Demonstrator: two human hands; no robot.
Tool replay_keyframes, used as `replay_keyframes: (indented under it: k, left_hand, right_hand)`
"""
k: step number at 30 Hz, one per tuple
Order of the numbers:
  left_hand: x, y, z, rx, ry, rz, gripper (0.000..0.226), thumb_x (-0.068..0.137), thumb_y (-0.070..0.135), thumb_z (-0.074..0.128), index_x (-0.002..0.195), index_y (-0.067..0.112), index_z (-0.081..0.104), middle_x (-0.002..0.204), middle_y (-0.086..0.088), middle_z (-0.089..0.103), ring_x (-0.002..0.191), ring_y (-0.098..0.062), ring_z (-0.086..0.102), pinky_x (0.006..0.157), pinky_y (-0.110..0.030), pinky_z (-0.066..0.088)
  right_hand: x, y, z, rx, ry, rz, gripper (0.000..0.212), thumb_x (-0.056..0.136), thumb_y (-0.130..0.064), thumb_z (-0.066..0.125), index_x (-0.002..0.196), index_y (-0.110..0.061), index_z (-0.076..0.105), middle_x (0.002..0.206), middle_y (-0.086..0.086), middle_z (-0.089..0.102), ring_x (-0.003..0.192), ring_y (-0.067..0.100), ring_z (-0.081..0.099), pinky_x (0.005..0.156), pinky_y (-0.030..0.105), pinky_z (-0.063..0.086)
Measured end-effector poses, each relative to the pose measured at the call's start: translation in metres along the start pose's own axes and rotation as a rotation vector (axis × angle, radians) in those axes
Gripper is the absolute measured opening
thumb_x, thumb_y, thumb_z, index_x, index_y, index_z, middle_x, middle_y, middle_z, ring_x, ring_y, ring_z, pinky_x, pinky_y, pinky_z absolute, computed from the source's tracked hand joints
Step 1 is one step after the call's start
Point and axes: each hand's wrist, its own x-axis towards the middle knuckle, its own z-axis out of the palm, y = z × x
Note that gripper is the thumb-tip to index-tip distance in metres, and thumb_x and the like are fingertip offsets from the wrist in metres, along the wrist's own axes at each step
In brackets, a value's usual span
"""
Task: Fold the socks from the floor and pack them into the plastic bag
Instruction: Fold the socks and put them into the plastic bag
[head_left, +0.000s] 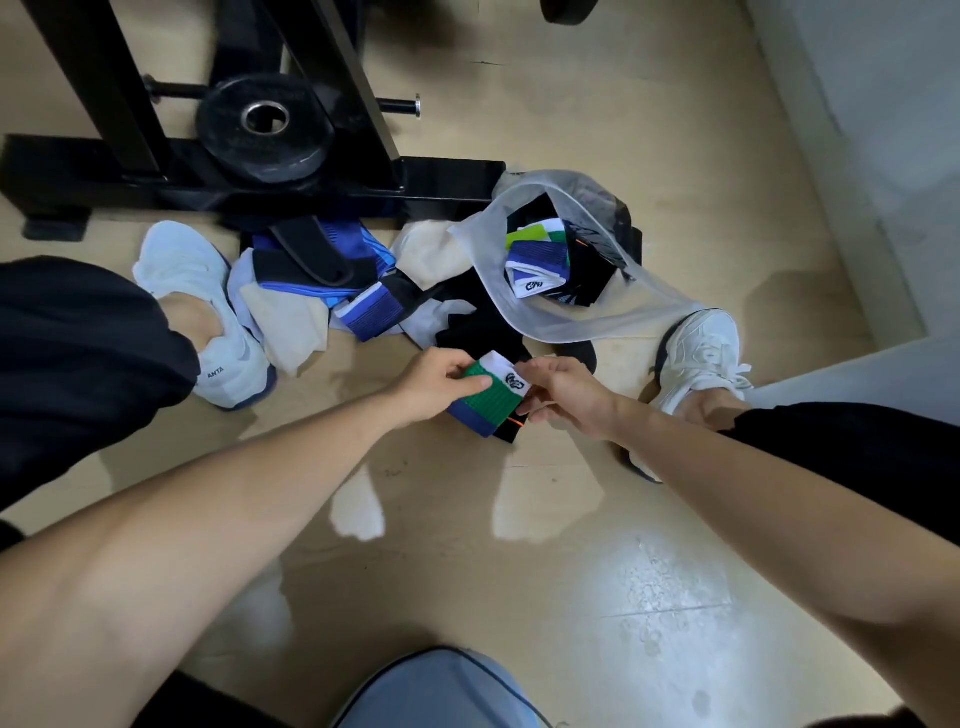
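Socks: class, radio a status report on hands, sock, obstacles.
Left hand and right hand pinch green sock. Plastic bag open, partly packed. Loose black sock on floor between hands and bag.

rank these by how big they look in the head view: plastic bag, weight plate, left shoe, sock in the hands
1. plastic bag
2. weight plate and left shoe: these look about alike, so they are not ranked against each other
3. held sock: smallest, though nearest the camera

Black trousers (78, 364) with gathered cuffs, a white left shoe (218, 322) marked ANTA with a blue sole edge, a white laced right shoe (701, 353); left hand (441, 384) and right hand (571, 395) bare, forearms unsleeved.
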Motion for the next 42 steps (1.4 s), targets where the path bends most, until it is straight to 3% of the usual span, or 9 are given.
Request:
replay_keyframes:
  k: [2, 5, 10, 14, 18, 24, 30, 33, 42]
  left_hand:
    - [0.002, 0.001, -0.002, -0.038, 0.042, -0.043, 0.021, 0.092, 0.019, 0.073, 0.095, -0.002, 0.071, 0.094, -0.017, 0.076, 0.079, -0.012, 0.066, 0.072, -0.028, 0.049]
    - [0.005, 0.002, -0.003, -0.095, 0.076, -0.091, 0.014, 0.090, 0.018, 0.076, 0.092, 0.005, 0.072, 0.090, -0.010, 0.076, 0.080, -0.014, 0.070, 0.079, -0.035, 0.054]
    - [0.012, -0.007, -0.003, -0.032, 0.204, -0.176, 0.026, 0.070, 0.035, 0.088, 0.079, 0.021, 0.068, 0.082, -0.005, 0.076, 0.085, -0.024, 0.075, 0.084, -0.047, 0.060]
    - [0.011, 0.000, 0.002, 0.051, 0.305, -0.177, 0.028, 0.077, 0.022, 0.088, 0.081, 0.016, 0.061, 0.076, 0.004, 0.063, 0.078, -0.017, 0.064, 0.070, -0.029, 0.051]
    - [0.006, 0.003, 0.001, 0.207, 0.338, -0.085, 0.026, 0.078, 0.026, 0.085, 0.085, 0.023, 0.060, 0.077, 0.009, 0.060, 0.080, -0.016, 0.062, 0.074, -0.033, 0.054]
    - [-0.001, -0.002, 0.001, 0.146, 0.170, 0.115, 0.012, 0.075, 0.040, 0.080, 0.084, 0.032, 0.077, 0.084, 0.012, 0.073, 0.076, -0.010, 0.068, 0.073, -0.033, 0.056]
    - [-0.005, 0.001, 0.005, 0.017, 0.062, 0.036, 0.024, 0.085, 0.005, 0.071, 0.094, 0.025, 0.081, 0.099, 0.002, 0.070, 0.092, -0.012, 0.067, 0.089, -0.029, 0.054]
    - [-0.005, 0.007, 0.001, -0.039, -0.022, -0.016, 0.030, 0.085, -0.004, 0.066, 0.091, 0.022, 0.080, 0.093, 0.004, 0.067, 0.085, -0.014, 0.065, 0.082, -0.032, 0.054]
    - [-0.017, 0.038, -0.020, -0.180, -0.273, -0.085, 0.019, 0.093, 0.014, 0.071, 0.112, 0.007, 0.071, 0.089, 0.002, 0.076, 0.082, -0.008, 0.068, 0.073, -0.019, 0.051]
  right_hand:
    - [0.002, 0.001, 0.001, 0.008, -0.002, -0.017, 0.024, 0.096, -0.030, 0.064, 0.101, -0.006, 0.066, 0.091, 0.012, 0.069, 0.075, 0.021, 0.065, 0.063, 0.028, 0.053]
    - [0.005, 0.003, 0.008, 0.011, 0.028, -0.089, 0.029, 0.091, -0.010, 0.070, 0.117, -0.001, 0.062, 0.084, 0.012, 0.064, 0.080, 0.021, 0.067, 0.068, 0.029, 0.057]
    - [0.005, 0.003, 0.027, 0.081, 0.140, -0.224, 0.024, 0.088, 0.011, 0.064, 0.100, -0.005, 0.052, 0.080, 0.016, 0.055, 0.072, 0.019, 0.065, 0.059, 0.027, 0.059]
    - [0.006, 0.010, 0.038, 0.036, 0.170, -0.309, 0.025, 0.088, 0.010, 0.064, 0.086, -0.007, 0.046, 0.092, 0.039, 0.057, 0.080, 0.033, 0.065, 0.059, 0.034, 0.060]
    - [0.008, 0.012, 0.043, 0.070, 0.236, -0.287, 0.021, 0.089, 0.006, 0.065, 0.091, -0.006, 0.047, 0.096, 0.038, 0.061, 0.082, 0.041, 0.068, 0.062, 0.037, 0.062]
    - [0.007, 0.013, 0.045, 0.258, 0.321, -0.154, 0.025, 0.090, 0.010, 0.061, 0.085, -0.010, 0.048, 0.079, 0.015, 0.061, 0.077, 0.030, 0.068, 0.067, 0.035, 0.062]
    - [0.001, 0.008, 0.038, 0.439, 0.236, -0.059, 0.018, 0.090, -0.005, 0.068, 0.085, -0.010, 0.051, 0.082, 0.012, 0.060, 0.067, 0.023, 0.065, 0.066, 0.032, 0.058]
    - [-0.003, 0.014, 0.037, 0.317, 0.186, -0.125, 0.023, 0.087, -0.002, 0.072, 0.089, -0.010, 0.051, 0.091, 0.016, 0.061, 0.078, 0.023, 0.066, 0.068, 0.033, 0.058]
    - [-0.041, -0.022, 0.036, 0.087, 0.227, -0.424, 0.022, 0.090, 0.012, 0.060, 0.097, -0.004, 0.046, 0.075, 0.007, 0.053, 0.061, 0.012, 0.063, 0.059, 0.031, 0.061]
